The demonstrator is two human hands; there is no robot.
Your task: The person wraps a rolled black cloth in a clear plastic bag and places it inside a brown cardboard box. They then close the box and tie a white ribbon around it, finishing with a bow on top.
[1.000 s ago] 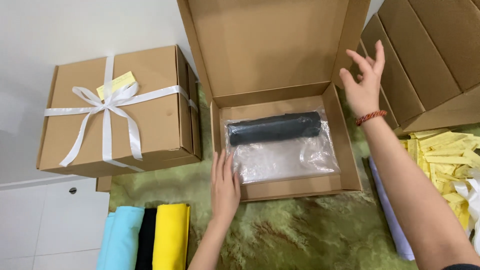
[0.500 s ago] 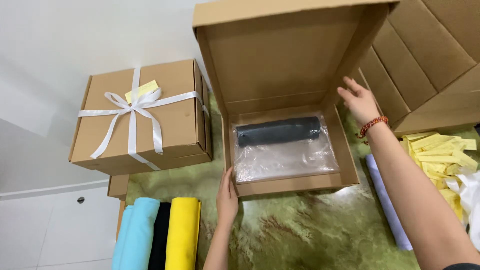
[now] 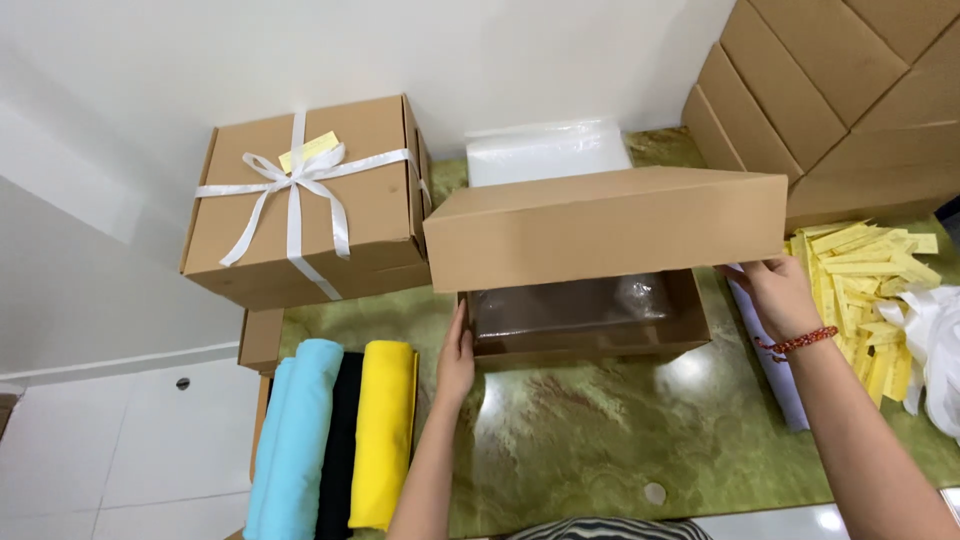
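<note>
Box (image 3: 590, 320) crosswise, lid (image 3: 605, 228) half-lowered

- The left hand (image 3: 456, 358) is bare, with no ring or band, and the forearm behind it carries no sleeve.
- The right hand (image 3: 783, 296) wears a thin red beaded bracelet (image 3: 797, 343) at the wrist; its forearm is sleeveless too.
- A black-and-white striped garment (image 3: 600, 528) shows at the bottom edge.

The box (image 3: 585, 325) sits between the left hand (image 3: 456, 358) and right hand (image 3: 778, 295), its lid (image 3: 605, 228) tipped over it. Left of the left hand lie rolled cloths (image 3: 335, 430); behind them a ribboned box (image 3: 305, 200). Right of the right hand lie what seem paper slips (image 3: 865, 270).
</note>
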